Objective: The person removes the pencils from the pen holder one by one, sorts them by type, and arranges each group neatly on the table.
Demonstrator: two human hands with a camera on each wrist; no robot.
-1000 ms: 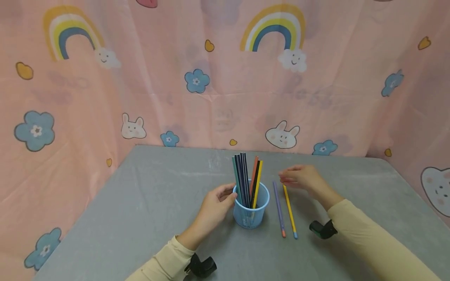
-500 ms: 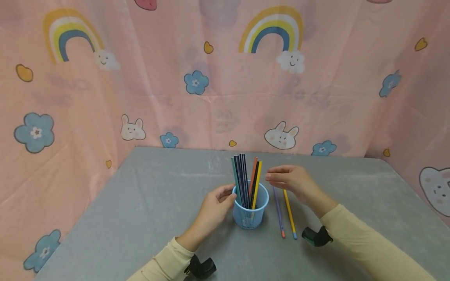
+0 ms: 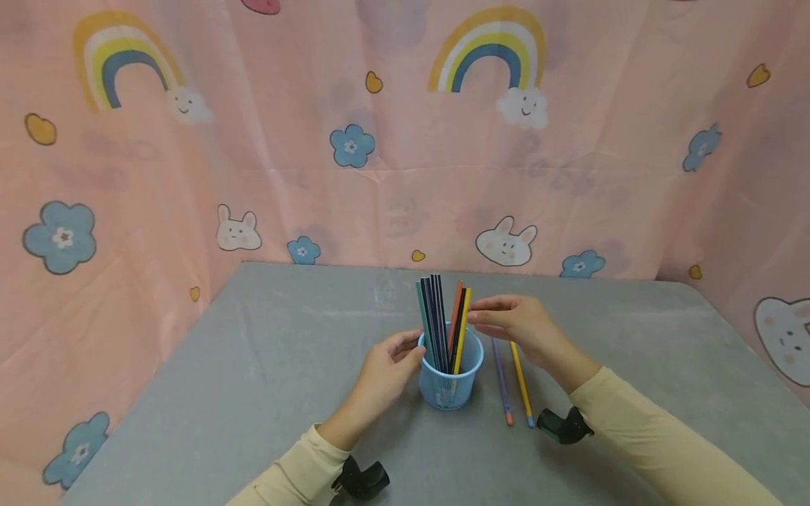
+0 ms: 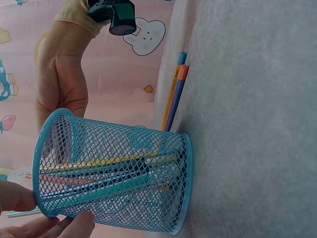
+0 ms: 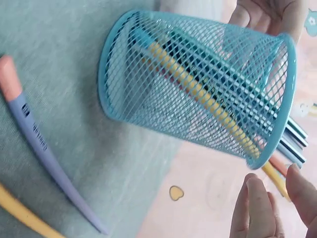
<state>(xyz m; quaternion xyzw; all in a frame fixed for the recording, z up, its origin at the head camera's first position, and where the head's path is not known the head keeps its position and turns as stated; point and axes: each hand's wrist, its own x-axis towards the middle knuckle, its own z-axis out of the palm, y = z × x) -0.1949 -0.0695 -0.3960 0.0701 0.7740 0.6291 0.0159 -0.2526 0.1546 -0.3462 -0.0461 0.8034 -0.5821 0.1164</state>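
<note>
A light-blue mesh pencil cup [image 3: 448, 393] stands upright on the grey table, holding several dark pencils [image 3: 435, 316], a teal one, an orange one and a yellow pencil [image 3: 463, 327] at its right side. My left hand [image 3: 382, 369] grips the cup's left side at the rim, thumb toward the front. Beside the upper end of the yellow pencil is my right hand [image 3: 515, 323]; in the right wrist view its thumb and fingers [image 5: 257, 206] stand apart, with that pencil's tip between them. A purple pencil [image 3: 502, 383] and another yellow pencil [image 3: 522, 386] lie right of the cup.
The grey table [image 3: 285, 351] reaches back to a pink curtain [image 3: 405, 140] printed with rainbows, flowers and rabbits. A black wrist camera [image 3: 363, 481] sits under the left sleeve, and another wrist camera [image 3: 565, 426] under the right one.
My right hand has moved left, from above the loose pencils to the yellow pencil in the cup. The left hand and the cup have stayed in place.
</note>
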